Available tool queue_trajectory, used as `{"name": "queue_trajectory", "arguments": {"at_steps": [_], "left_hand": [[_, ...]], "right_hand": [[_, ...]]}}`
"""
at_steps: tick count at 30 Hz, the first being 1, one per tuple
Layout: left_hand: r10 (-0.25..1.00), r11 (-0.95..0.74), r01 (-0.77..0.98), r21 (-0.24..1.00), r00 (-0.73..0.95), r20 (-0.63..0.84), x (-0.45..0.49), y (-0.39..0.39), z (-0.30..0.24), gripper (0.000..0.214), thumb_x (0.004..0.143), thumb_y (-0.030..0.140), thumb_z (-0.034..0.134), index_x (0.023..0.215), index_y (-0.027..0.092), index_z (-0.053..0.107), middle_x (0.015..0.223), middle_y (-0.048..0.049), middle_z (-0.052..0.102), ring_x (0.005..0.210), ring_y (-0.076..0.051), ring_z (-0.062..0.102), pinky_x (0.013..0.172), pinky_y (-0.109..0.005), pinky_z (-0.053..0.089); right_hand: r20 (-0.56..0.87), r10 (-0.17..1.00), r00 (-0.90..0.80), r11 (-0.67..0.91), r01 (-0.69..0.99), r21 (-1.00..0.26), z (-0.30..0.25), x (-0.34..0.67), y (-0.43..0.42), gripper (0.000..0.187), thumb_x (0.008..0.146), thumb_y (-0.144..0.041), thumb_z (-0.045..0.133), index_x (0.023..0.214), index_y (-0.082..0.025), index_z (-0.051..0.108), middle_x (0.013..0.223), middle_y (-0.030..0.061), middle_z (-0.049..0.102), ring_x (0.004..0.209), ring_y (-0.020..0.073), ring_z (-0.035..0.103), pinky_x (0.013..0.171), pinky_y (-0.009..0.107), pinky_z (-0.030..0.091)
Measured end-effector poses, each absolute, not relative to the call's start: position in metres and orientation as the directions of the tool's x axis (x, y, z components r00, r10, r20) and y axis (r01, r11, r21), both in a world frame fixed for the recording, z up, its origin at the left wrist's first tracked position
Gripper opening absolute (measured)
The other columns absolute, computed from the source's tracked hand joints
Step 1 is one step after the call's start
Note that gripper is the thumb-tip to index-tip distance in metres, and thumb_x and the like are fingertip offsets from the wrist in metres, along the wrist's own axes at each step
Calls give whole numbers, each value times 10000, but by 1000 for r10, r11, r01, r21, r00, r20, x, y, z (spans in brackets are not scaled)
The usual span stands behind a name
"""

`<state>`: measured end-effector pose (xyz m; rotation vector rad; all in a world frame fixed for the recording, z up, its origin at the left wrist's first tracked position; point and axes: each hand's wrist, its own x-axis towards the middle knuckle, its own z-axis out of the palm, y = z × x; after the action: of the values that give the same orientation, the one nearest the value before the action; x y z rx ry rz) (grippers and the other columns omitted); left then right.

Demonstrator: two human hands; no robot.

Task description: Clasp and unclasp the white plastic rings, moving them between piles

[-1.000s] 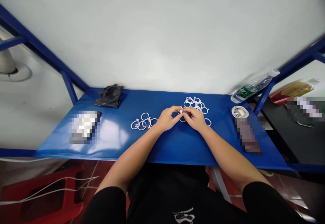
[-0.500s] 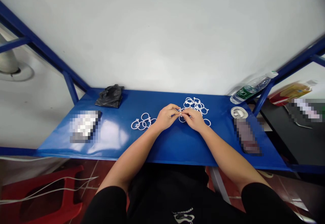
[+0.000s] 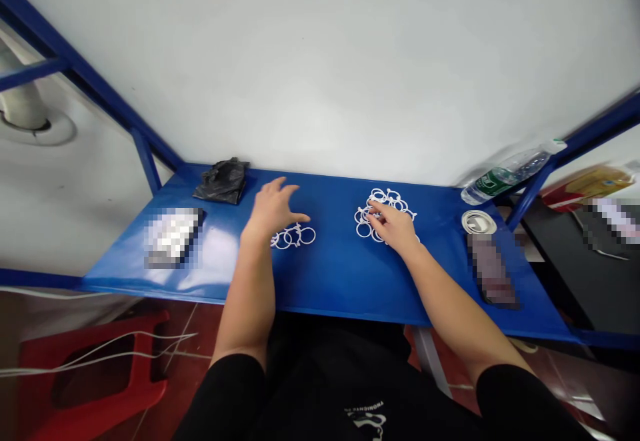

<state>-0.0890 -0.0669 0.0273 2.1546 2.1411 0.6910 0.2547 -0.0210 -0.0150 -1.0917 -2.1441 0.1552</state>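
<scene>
Two groups of thin white rings with small knobs lie on the blue table (image 3: 330, 281). My left hand (image 3: 273, 211) is over the smaller group of rings (image 3: 306, 235), thumb and fingers spread wide, with nothing in it. It hides part of that group. At the larger pile of rings (image 3: 364, 229), my right hand (image 3: 395, 224) reaches in from the near right side. Its thumb and forefinger are a little apart over the rings, and the rest of the hand covers part of the pile.
At the back left is a crumpled black plastic bag (image 3: 223, 181), with a blurred flat item (image 3: 173, 236) nearer me. On the right are a leaning water bottle (image 3: 510, 171), a coiled white cable (image 3: 479, 222) and a blurred dark phone-like item (image 3: 493, 271). Blue frame bars (image 3: 145, 158) flank the table.
My hands have parted from their meeting point at the right pile. The left moved left and opened above the smaller group, which shows another ring at its right; the right hand stayed at the larger pile.
</scene>
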Motion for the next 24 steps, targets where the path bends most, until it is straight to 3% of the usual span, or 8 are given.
{"name": "queue_trajectory", "arguments": {"at_steps": [3,6,11,14,18,24], "left_hand": [[928,227,900,372,-316,197,-114,-73,35,676,825,544,831,1388,216,654,1481,-196,576,1335,-416,571,1106,-553,498],[904,357,836,417,-422,70,-114,-77,44,591,907,617,698,1334,209,667,1343,-182,663,1163,-367,677,1003,-502,547],[913,380,856,350,-287,-290,-108,-81,52,553,758,748,769,978,241,755,919,-93,779,876,-308,738,757,-377,534],[883,351,865,359,-179,-434,-107,-78,47,565,668,713,851,990,257,765,765,-36,764,699,-244,727,659,-317,487],[914,246,912,327,-107,-390,-98,-70,37,557,645,574,917,1081,262,767,841,-34,793,746,-236,738,653,-295,469],[973,77,918,390,17,-231,-73,-59,28,346,802,392,845,1115,259,779,1053,-37,811,932,-241,746,738,-310,489]], "right_hand": [[513,781,-357,602,651,-463,-13,253,-23,328,972,-330,682,1289,-278,748,967,10,836,666,183,752,689,329,604],[474,775,-417,625,617,-479,-12,249,-28,305,973,-319,672,1262,-284,763,951,5,834,685,184,758,687,326,600],[471,741,-479,672,552,-494,-13,246,-31,280,986,-315,648,1230,-283,780,980,12,835,693,177,759,699,322,609],[467,757,-457,652,565,-505,-14,246,-30,268,986,-318,648,1211,-280,788,965,15,833,694,178,759,689,320,605],[460,765,-451,643,571,-510,-15,247,-30,261,984,-318,652,1197,-278,795,961,18,834,718,185,768,711,324,607],[465,761,-454,649,549,-527,-15,246,-31,270,987,-322,642,1207,-276,792,958,17,835,739,193,775,735,336,617]]}}
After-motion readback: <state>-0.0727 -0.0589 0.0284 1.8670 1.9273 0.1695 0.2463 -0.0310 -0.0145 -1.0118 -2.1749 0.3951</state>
